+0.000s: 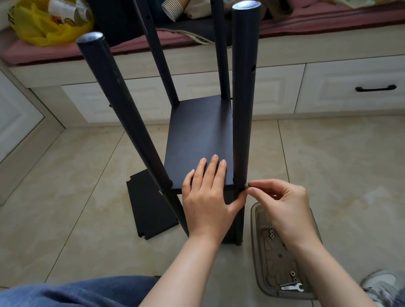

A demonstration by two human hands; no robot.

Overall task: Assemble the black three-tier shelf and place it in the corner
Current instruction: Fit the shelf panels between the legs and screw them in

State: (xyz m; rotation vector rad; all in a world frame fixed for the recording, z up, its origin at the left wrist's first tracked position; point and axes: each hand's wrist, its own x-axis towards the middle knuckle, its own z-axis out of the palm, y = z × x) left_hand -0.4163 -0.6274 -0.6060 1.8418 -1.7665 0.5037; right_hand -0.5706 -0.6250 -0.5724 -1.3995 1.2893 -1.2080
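Note:
The black shelf frame stands on the tiled floor with several round black posts, the nearest at front left and front right. A black shelf board sits between them. My left hand lies flat on the board's near edge, thumb against the front right post. My right hand pinches a small silver screw at the side of that post, level with the board. Another black board lies flat on the floor to the left.
A clear plastic tray on the floor by my right wrist holds silver nuts and a small wrench. Behind the frame runs a white drawer bench with a pink cushion, a yellow bag and paper cups. My knees are at the bottom.

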